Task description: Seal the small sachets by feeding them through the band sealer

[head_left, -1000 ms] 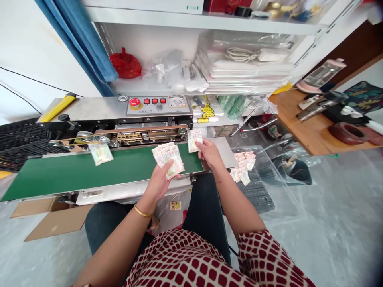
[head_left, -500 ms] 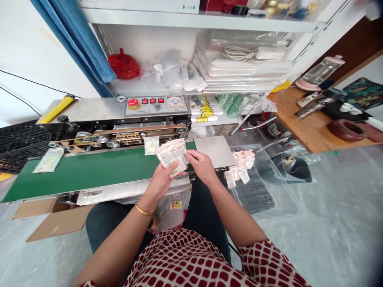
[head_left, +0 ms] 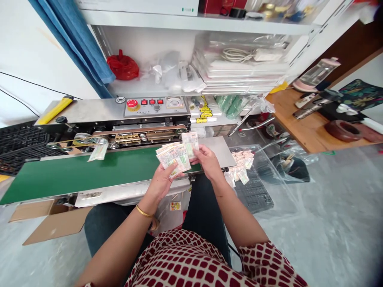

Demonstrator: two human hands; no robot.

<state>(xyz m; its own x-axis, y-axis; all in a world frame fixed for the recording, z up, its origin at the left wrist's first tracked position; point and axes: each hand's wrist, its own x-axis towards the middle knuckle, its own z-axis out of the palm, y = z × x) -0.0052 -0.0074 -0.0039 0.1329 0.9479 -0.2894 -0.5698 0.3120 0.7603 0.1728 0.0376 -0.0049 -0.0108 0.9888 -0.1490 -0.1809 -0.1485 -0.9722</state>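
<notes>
Fanned out in my left hand (head_left: 161, 179) is a stack of small printed packets (head_left: 173, 156), held under the thumb over the green conveyor belt (head_left: 125, 165). My right hand (head_left: 208, 160) pinches a single packet (head_left: 189, 144) by its lower right part, upright and just right of the fan. Behind the belt runs the band sealing machine (head_left: 154, 107) with its red buttons and dial. Farther left, another packet (head_left: 98, 151) hangs from the machine's rollers over the belt.
A grey metal plate (head_left: 220, 149) continues the belt on the right. Beyond it, a clear plastic bin (head_left: 269, 171) holds a pile of packets (head_left: 241, 161). A wooden table (head_left: 293, 123) stands at the right, and cardboard flaps (head_left: 56, 225) lie below the belt.
My right hand has drawn one packet from the fan, up and to the right. The packet near the fan has travelled left along the machine; the one at far left is gone from view.
</notes>
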